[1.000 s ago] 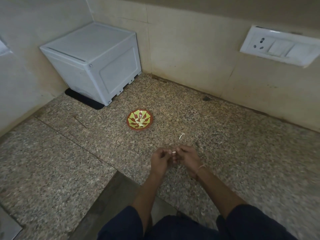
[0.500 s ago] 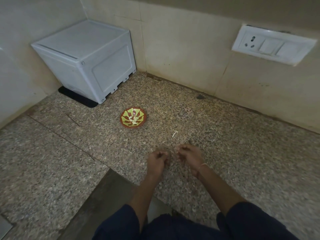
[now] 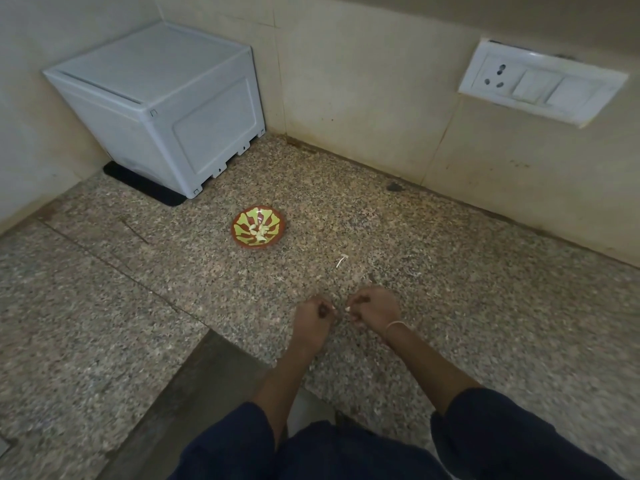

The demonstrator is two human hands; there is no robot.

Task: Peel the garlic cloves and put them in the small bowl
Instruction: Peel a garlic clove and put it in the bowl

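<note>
Step in hand: peeling. Both hands are held low over the granite counter (image 3: 450,289), just apart from each other and nearer the person than the small bowl (image 3: 258,247). The right hand (image 3: 375,308) is curled, and a small pale piece, judged to be a garlic clove (image 3: 347,309), is pinched at its fingertips. The left hand (image 3: 313,315) is likewise curled. A pale skin fragment (image 3: 333,308) appears to be pinched at its tips, though this is too small to be confirmed. In the bowl, peeled cloves (image 3: 259,231) are seen, so the task is judged partly done. A loose skin scrap (image 3: 341,260) lies on the counter between bowl and hands.

Next move: if the clove is bare, it is to be carried forward and leftward and released over the bowl. Otherwise the remaining skin is to be stripped first.
</note>
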